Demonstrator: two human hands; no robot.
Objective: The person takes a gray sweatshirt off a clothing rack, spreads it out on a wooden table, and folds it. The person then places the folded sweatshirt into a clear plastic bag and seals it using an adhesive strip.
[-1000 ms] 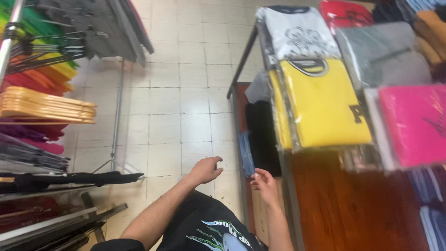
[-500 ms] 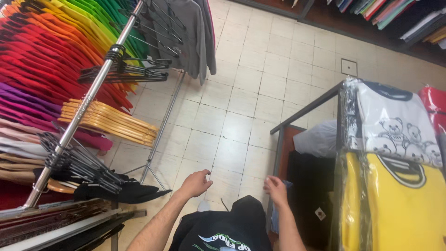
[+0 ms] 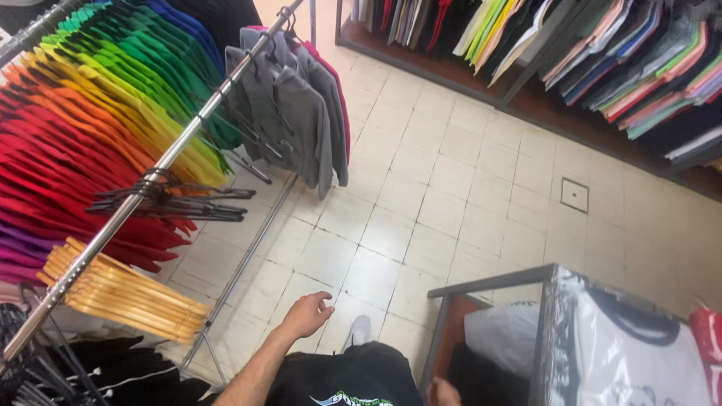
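Note:
My left hand reaches forward over the tiled floor with its fingers apart and nothing in it. It is nearest the foot of a metal clothes rail, without touching it. Only a sliver of my right hand shows at the bottom edge, beside the metal frame of a wooden table; its fingers are hidden. My own black T-shirt with a green print fills the bottom centre, and my white shoe shows just above it.
The rail carries rainbow-coloured garments, grey tops, empty black hangers and wooden hangers. A bagged white shirt lies on the table. Shelves of folded clothes run along the far wall.
The view has swung up and left, showing more of the rail and the far shelves. My right hand has dropped almost out of view. My left hand stays stretched forward.

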